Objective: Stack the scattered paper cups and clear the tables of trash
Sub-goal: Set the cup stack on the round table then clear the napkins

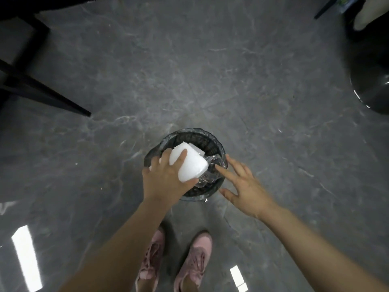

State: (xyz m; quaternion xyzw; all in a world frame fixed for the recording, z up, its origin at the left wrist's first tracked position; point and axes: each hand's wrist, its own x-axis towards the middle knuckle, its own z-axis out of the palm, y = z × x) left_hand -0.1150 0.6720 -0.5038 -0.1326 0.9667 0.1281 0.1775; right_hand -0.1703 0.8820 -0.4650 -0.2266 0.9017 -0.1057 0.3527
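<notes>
We look straight down at a grey marbled floor (210,81) with a small round trash bin (212,142) standing on it, lined with a dark plastic bag. The left hand (166,180) holds a white paper cup (189,163) over the near left part of the bin's mouth. The cup is plain white and tapered; whether it is one cup or a nested stack we cannot tell. It lies tilted, its long axis running from near right to far left, with the wide end near right by the thumb and the narrow end pointing far left and down into the bin. The left fingers (181,158) are curled over the cup's wall, thumb under its rim end, clamped on it. Inside the bin we note white paper scraps (195,148) and crumpled clear plastic (210,165). The right hand (246,190) hovers over the bin's near right rim, fingers spread apart and straight, holding nothing. Pink shoes (193,262) stand near the bin. Dark furniture legs (42,91) sit far left.
</notes>
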